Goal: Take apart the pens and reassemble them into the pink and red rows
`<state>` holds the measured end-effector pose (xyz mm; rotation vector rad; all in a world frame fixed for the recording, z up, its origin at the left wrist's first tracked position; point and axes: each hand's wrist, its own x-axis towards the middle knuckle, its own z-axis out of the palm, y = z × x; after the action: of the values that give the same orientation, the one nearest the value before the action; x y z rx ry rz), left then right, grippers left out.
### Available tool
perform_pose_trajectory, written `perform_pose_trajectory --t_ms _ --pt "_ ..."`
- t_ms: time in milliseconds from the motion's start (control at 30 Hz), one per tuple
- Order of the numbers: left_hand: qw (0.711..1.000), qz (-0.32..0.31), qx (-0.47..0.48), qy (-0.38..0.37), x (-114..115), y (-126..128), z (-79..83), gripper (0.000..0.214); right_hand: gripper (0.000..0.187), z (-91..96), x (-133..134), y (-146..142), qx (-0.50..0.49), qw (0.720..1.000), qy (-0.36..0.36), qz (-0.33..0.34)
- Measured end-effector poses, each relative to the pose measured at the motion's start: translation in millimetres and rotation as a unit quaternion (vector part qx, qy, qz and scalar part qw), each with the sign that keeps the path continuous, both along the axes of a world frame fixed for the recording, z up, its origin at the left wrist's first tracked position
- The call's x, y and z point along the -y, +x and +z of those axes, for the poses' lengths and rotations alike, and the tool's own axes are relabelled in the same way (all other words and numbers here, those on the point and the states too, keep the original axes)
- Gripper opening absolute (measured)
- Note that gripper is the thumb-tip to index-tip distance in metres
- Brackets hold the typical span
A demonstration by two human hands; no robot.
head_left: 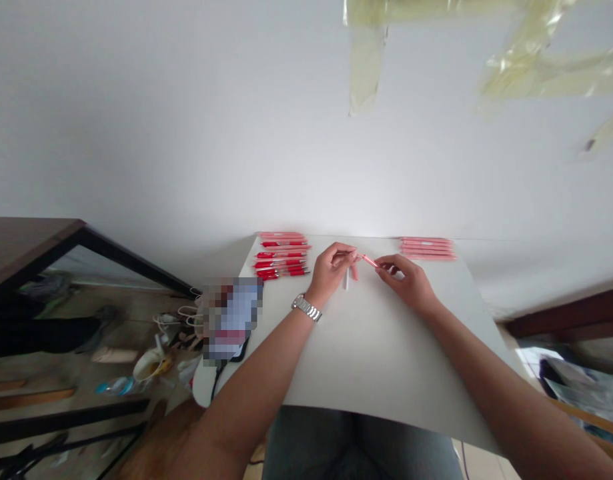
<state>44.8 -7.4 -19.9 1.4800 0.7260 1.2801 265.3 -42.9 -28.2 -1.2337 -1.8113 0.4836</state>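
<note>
A slim pink pen (369, 261) spans the gap between my two hands above the white table. My right hand (405, 279) pinches its near right end between thumb and fingers. At the other end, the fingertips of my left hand (333, 268) are closed on the pen's tip; a small part there is too fine to make out. Just below the left fingers, a white strip-like piece (346, 279) and a short pink piece (355, 272) show, partly hidden by the hand. A silver watch (307, 307) is on my left wrist.
Red pens (281, 264) and pink pens (281, 235) lie in a row at the table's back left. Several pink pens (427, 248) lie at the back right. A blurred-out device (232, 320) with a cable rests on the left edge. The wall borders the table (366, 360) behind.
</note>
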Motion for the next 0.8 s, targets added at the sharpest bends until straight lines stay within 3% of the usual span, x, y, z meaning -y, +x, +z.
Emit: perform_pose_trajectory --t_ms 800 --pt "1.0 -0.007 -0.005 -0.01 1.8 -0.7 0.9 0.026 0.017 0.6 0.5 0.8 0.012 1.0 0.02 0.0"
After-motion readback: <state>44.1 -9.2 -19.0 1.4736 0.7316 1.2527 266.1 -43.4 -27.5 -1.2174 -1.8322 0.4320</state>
